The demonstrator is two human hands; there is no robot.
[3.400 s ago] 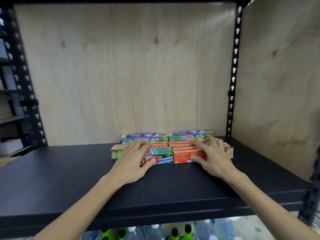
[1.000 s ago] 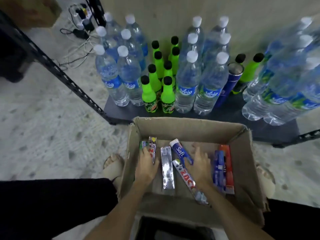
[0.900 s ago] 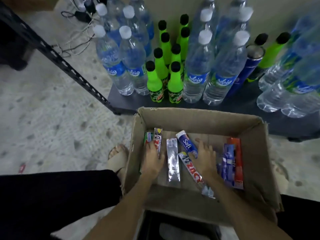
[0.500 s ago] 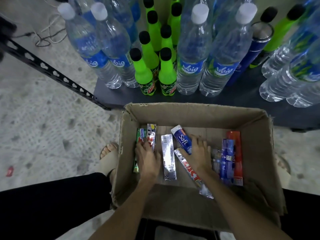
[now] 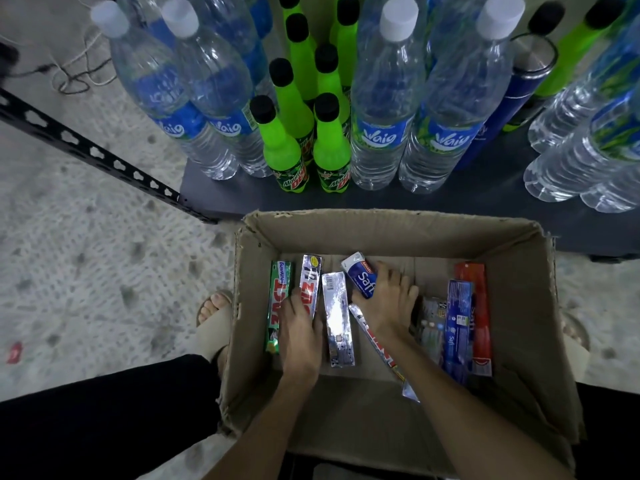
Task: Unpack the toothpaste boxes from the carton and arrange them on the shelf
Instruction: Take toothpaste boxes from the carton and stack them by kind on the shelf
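Down inside the cardboard carton [image 5: 388,233] on the floor: both hands among loose toothpaste boxes, long axes running near to far. Left hand [image 5: 300,329] resting, fingers curled, on the silver-and-red box [image 5: 310,283], green box [image 5: 279,299] just left of it. Right hand [image 5: 389,301] gripping the blue box [image 5: 360,274], tilted far-left. Between the hands, a silver box [image 5: 336,315]. Far side: water bottles [image 5: 381,109] and green bottles [image 5: 282,143] on a low shelf [image 5: 485,199], not in the way.

Carton [image 5: 381,233] open above (bottles [image 5: 377,133] crowd beyond).
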